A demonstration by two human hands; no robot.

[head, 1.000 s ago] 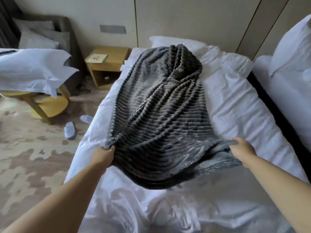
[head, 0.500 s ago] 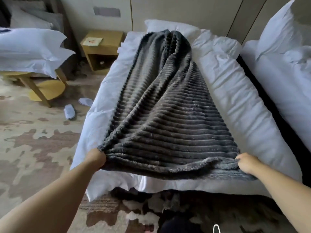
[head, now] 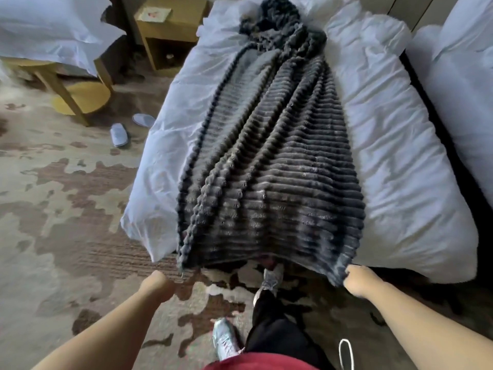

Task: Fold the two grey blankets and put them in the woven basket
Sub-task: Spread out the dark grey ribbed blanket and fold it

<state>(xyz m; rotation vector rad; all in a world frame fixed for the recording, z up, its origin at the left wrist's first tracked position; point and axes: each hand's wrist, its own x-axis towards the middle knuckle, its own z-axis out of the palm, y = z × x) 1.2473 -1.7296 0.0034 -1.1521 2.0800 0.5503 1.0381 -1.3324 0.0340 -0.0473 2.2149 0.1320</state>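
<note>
One dark grey ribbed blanket (head: 269,166) lies lengthwise on the white bed (head: 394,161), bunched at the far end, with its near edge hanging over the foot of the bed. My right hand (head: 358,281) grips the near right corner. My left hand (head: 158,284) is curled into a fist just left of the near left corner, with a small gap between it and the cloth. A second blanket and the woven basket are out of view.
A second white bed (head: 464,84) stands to the right across a dark gap. At left are a wooden nightstand (head: 170,25), a round wooden table (head: 80,97) bearing white pillows (head: 53,30), and two slippers (head: 118,133) on the patterned carpet. My feet (head: 226,340) stand at the bed's foot.
I have stepped back and pulled the blanket toward the foot of the bed, so it is stretched long and narrow. My left hand has come off the near left corner.
</note>
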